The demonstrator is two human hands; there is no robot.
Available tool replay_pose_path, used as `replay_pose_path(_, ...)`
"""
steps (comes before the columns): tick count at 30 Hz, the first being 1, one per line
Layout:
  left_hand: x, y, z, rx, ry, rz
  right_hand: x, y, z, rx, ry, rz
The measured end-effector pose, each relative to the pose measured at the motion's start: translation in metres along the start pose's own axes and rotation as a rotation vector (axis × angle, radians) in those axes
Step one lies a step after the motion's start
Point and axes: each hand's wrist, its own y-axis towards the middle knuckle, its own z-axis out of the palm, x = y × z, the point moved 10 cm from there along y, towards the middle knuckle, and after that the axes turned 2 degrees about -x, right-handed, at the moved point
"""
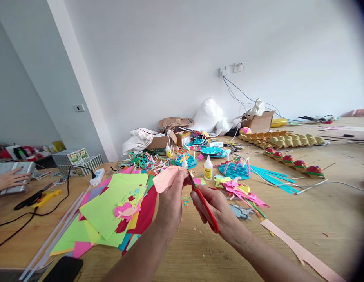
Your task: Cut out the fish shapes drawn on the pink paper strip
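My left hand (173, 196) pinches a piece of pale pink paper (165, 179) above the table; faint drawn lines show on it. In my right hand (218, 211) are red-handled scissors (207, 209), their blades meeting the paper's right edge by my left thumb. Just beyond my hands stands a white glue bottle (208, 169) with a yellow label. Left of my left arm, small pink paper fish cutouts (126, 210) lie on a stack of coloured paper sheets (102, 207). A long pale pink paper strip (299, 246) stretches toward the front right.
Blue woven paper pieces (236, 168), egg cartons (296, 141) and cardboard boxes (258, 120) stand farther back. At left are a black phone (62, 269), a yellow glue gun (46, 198), a power strip (97, 177) and another person's hand (11, 180) on a grey box.
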Motion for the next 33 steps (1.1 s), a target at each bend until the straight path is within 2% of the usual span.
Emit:
replay_pose_path(8,0.001,0.0018,-0.0038,-0.022,-0.014,-0.002,0.0014,-0.0011,0.0021,0.029,0.042,0.045)
replay_pose_path(15,0.0036,0.0005,-0.0042,-0.032,0.068,-0.037,0.0073,-0.0031,0.0046,0.067,0.07,0.065)
replay_pose_path(33,0.0015,-0.0007,0.0008,0.029,0.02,0.002,0.007,-0.0021,0.0033,0.057,0.076,0.053)
